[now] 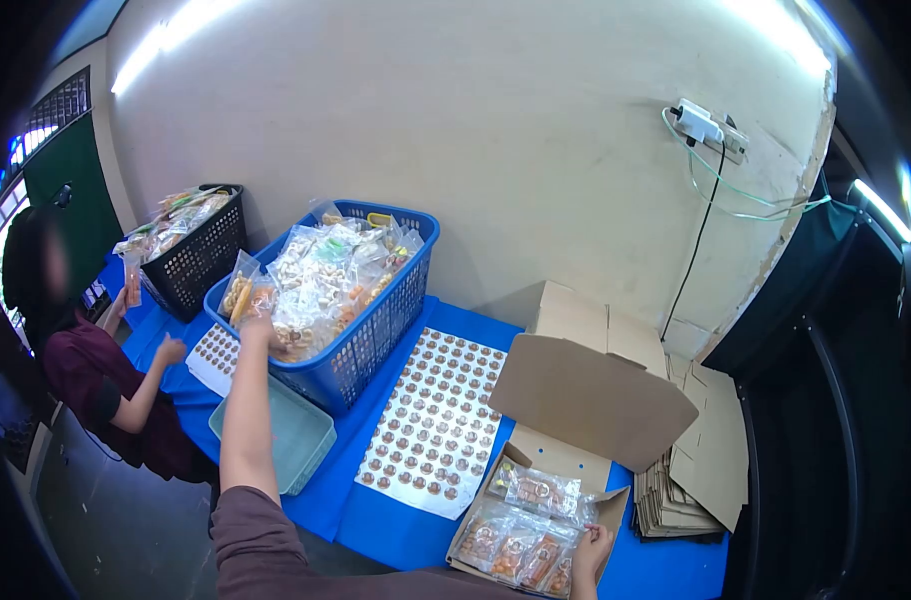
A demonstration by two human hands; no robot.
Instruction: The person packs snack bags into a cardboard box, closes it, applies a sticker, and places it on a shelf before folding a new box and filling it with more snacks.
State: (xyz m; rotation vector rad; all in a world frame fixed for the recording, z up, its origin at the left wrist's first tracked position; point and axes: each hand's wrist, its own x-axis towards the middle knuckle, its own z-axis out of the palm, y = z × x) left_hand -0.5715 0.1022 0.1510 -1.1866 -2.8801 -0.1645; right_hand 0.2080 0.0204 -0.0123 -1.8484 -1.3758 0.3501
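Observation:
My left hand (263, 337) reaches into the near side of a large blue basket (348, 362) heaped with clear snack packets (321, 265). Its fingers are closed on a snack packet (261, 298) with orange contents, at the basket's rim. My right hand (593, 548) is at the right side of an open cardboard box (466, 530), fingers bent together at the edge of a packet inside. Labelled snack packets (514, 545) lie in a row in the box, with another packet (543, 490) across the back. The box lid stands raised behind them.
A sheet of round stickers (436, 420) lies beside the box; a green tray (301, 435) sits before the basket. Flat cardboard (681, 500) is stacked at right. At left, a co-worker (106, 370) holds a packet (133, 280) by a black basket (196, 265).

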